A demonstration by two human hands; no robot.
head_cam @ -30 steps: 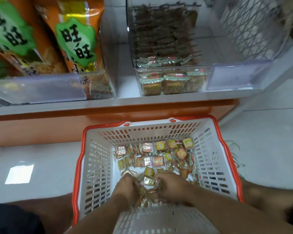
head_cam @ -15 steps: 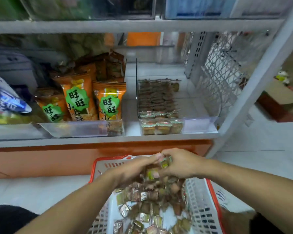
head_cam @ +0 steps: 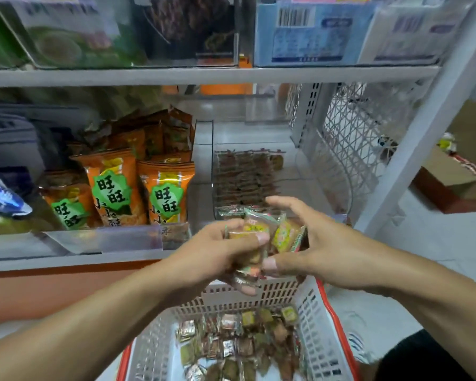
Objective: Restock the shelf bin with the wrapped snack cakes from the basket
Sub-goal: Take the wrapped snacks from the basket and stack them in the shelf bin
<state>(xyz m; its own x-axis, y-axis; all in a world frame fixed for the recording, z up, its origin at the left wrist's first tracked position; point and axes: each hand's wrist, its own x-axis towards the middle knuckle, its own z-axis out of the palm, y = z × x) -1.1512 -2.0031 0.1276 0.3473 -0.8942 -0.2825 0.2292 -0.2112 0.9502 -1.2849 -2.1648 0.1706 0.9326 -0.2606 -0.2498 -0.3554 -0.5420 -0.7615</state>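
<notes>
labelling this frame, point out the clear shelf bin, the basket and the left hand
clear shelf bin [head_cam: 338, 188], head view, bare right wall
basket [head_cam: 313, 325], head view, right white wall
left hand [head_cam: 217, 254], head view, back of hand

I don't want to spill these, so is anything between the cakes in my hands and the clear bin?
Nothing visible: the wrapped snack cakes are just short of the clear plastic shelf bin, whose right half looks open.
</notes>
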